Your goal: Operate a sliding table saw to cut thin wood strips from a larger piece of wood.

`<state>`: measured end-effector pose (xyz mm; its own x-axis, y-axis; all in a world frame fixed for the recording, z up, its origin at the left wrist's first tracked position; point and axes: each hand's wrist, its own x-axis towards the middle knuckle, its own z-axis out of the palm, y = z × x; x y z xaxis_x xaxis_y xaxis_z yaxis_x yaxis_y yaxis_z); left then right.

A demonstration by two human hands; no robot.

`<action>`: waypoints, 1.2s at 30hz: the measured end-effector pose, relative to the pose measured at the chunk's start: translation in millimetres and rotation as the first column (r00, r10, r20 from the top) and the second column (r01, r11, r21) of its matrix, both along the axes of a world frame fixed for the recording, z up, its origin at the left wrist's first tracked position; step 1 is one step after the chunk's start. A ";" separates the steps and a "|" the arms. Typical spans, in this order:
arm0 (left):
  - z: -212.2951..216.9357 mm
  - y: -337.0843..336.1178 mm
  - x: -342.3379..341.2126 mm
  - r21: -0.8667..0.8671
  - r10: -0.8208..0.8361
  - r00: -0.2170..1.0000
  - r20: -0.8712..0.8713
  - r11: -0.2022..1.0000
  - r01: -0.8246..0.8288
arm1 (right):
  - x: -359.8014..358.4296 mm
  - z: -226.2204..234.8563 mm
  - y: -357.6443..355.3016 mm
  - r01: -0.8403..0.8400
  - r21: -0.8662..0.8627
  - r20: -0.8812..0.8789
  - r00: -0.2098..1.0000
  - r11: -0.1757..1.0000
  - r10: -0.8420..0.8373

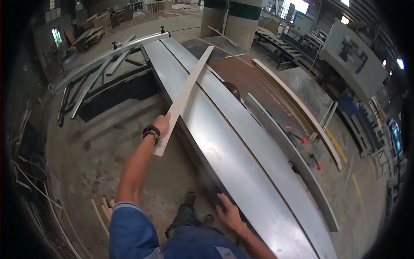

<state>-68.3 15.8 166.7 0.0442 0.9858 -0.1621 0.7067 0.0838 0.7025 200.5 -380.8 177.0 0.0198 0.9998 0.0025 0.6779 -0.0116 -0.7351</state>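
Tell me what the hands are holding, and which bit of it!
The left hand grips a long, pale wooden strip near the end closest to the person. The right hand holds nothing.

Beige pillar [239, 29] with dark green band [244, 11], background. Pile of boards [88, 39] far left, near bright window [56, 37]. Yellow line [357, 184] on concrete floor [360, 211], right. Grey machine housing [340, 73], upper right.
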 end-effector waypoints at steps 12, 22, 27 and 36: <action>-156.2 -490.5 -149.4 -0.381 0.530 0.754 0.389 0.837 -0.392 | 0.7 -19.7 -34.8 -0.157 -0.219 -0.109 0.985 0.963 0.135; -296.1 -651.3 -146.1 -0.327 0.827 0.561 0.040 0.541 -0.775 | -53.2 -220.9 68.9 -0.459 -0.410 -0.166 0.887 0.788 0.430; -409.7 -734.9 -186.3 -0.399 0.683 0.673 -0.285 0.554 -0.731 | -42.3 -309.3 63.3 -0.464 -0.484 -0.129 0.876 0.742 0.464; -528.5 -411.0 -126.4 -0.376 -0.019 0.885 -0.465 0.910 -0.177 | 142.4 -383.4 147.2 -0.469 -0.348 0.040 0.857 0.812 0.513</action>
<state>-194.7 -395.1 -361.8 -0.2055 0.8285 -0.5209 0.9128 0.3542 0.2032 342.9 -233.6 -206.4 -0.4529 0.8223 -0.3445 0.7417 0.1331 -0.6574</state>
